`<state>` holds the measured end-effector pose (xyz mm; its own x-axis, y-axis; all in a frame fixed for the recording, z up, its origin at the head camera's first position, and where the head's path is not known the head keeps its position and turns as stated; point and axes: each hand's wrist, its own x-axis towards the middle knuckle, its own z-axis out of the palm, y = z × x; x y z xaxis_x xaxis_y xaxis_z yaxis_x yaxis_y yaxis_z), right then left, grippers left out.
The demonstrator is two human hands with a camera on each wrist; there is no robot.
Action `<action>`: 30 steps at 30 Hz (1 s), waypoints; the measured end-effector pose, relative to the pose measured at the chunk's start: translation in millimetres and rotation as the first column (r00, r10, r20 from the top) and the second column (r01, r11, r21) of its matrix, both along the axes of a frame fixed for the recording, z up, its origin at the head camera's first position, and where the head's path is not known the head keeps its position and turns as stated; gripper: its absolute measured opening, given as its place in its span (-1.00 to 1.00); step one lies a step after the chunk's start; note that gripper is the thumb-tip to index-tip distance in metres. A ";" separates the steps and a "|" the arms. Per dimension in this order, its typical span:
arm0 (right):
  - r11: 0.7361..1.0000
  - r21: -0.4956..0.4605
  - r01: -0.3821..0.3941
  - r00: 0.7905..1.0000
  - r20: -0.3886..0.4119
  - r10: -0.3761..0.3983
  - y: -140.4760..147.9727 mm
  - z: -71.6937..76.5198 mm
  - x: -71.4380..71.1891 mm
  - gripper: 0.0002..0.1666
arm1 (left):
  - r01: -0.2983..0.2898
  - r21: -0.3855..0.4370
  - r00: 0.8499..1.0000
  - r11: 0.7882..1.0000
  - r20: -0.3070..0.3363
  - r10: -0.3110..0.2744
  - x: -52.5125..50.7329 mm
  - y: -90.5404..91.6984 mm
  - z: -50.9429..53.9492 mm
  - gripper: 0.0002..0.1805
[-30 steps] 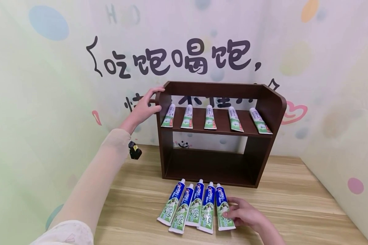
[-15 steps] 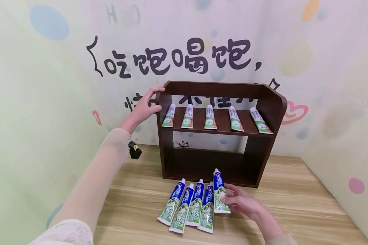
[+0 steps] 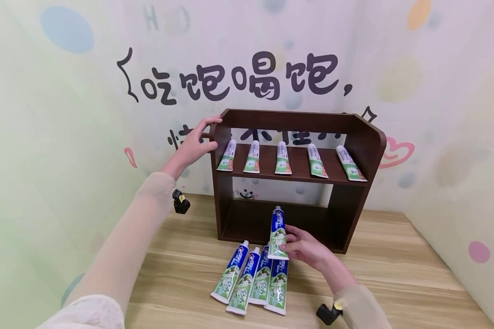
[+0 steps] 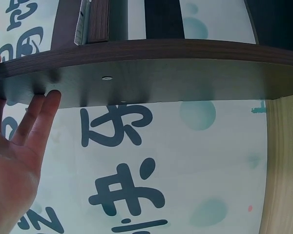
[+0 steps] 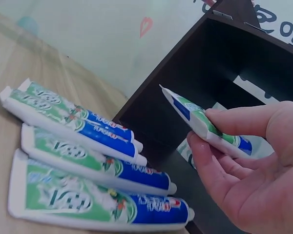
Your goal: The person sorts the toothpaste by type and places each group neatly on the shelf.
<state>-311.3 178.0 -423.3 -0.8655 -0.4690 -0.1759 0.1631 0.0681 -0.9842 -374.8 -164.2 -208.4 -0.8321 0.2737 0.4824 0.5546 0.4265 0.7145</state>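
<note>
My right hand [image 3: 306,249] pinches a tube of toothpaste [image 3: 277,233] between thumb and fingers, its cap pointing up. It is raised in front of the lower compartment of a dark brown shelf [image 3: 294,178]. In the right wrist view the held tube [image 5: 198,117] is seen edge-on, above the loose ones. Several matching blue-and-green tubes [image 3: 239,281] lie side by side on the table below. My left hand [image 3: 193,146] holds the shelf's left side panel near its top. In the left wrist view, two fingertips of the left hand [image 4: 19,151] touch the panel's outer face [image 4: 161,80].
On the upper shelf board, several white-and-green toothpaste tubes [image 3: 282,157] lie spaced in a row, caps toward the back. The wooden table [image 3: 403,274] extends around the shelf. A printed wall [image 3: 247,27] stands behind. Small black devices [image 3: 329,314] are on the wrists.
My right hand has lifted the rightmost toothpaste tube off the table and carried it up and left, toward the lower compartment. The left hand stays on the shelf.
</note>
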 end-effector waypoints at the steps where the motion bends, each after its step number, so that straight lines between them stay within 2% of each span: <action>1: 1.000 0.001 0.014 1.000 0.002 -0.014 -3.3 0.9 -2.8 0.04 | 0.000 0.001 1.000 1.000 -0.001 0.000 -4.2 -1.1 -2.3 -0.35; 5: 0.998 0.002 0.066 0.998 0.003 -0.066 -17.5 5.4 -13.7 0.00 | -0.007 0.005 1.000 1.000 -0.007 0.007 -19.9 -5.4 -11.0 -0.35; 8: 0.997 -0.002 0.080 0.997 -0.017 -0.080 -28.1 7.7 -22.7 -0.02 | -0.010 0.004 1.000 1.000 -0.022 0.010 -24.5 -7.1 -14.0 -0.36; 20: 0.991 -0.040 0.130 0.987 -0.091 -0.133 -64.9 3.3 -61.0 -0.01 | -0.023 0.000 0.999 1.000 -0.036 0.023 -26.0 -10.3 -13.3 -0.37; 30: 0.982 -0.023 0.186 0.975 -0.115 -0.188 -84.6 -3.5 -78.2 -0.10 | -0.027 -0.001 1.000 1.000 -0.005 0.027 -23.8 -9.3 -11.9 -0.35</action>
